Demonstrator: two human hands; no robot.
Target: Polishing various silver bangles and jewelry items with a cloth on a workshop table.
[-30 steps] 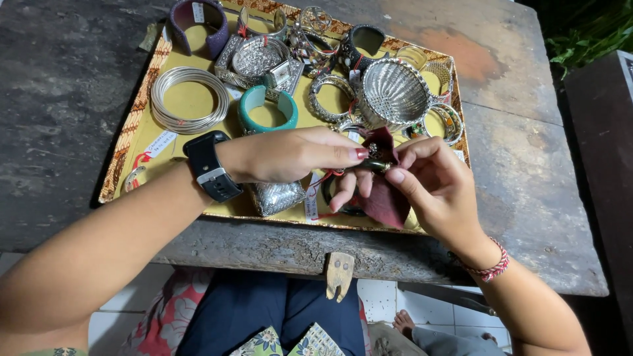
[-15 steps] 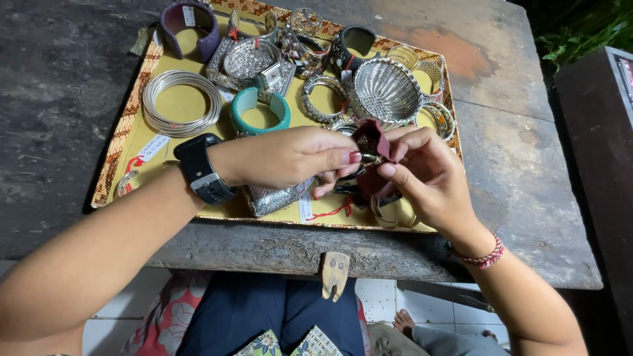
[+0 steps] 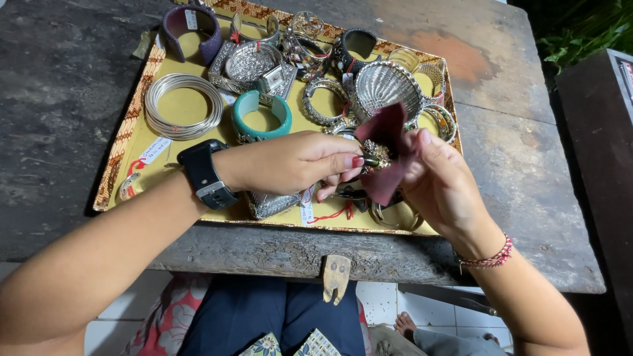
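My left hand [image 3: 290,161] pinches a small ornate metal jewellery piece [image 3: 376,155] between thumb and fingertips, just above the near part of a yellow tray [image 3: 142,135]. My right hand [image 3: 443,184] holds a dark red cloth [image 3: 388,155] wrapped against that piece. Both hands meet over the tray's near right area. On the tray lie a turquoise bangle [image 3: 261,116], a stack of thin silver bangles [image 3: 184,105] and a shell-shaped silver dish [image 3: 385,87].
The tray sits on a worn dark wooden table [image 3: 527,171] whose front edge runs just below my hands. More cuffs, including a purple one [image 3: 191,29] and a black one [image 3: 356,46], crowd the tray's far side. A dark cabinet [image 3: 603,151] stands to the right.
Both hands have lifted slightly with the jewellery piece and cloth. The cloth has shifted upward around the piece.
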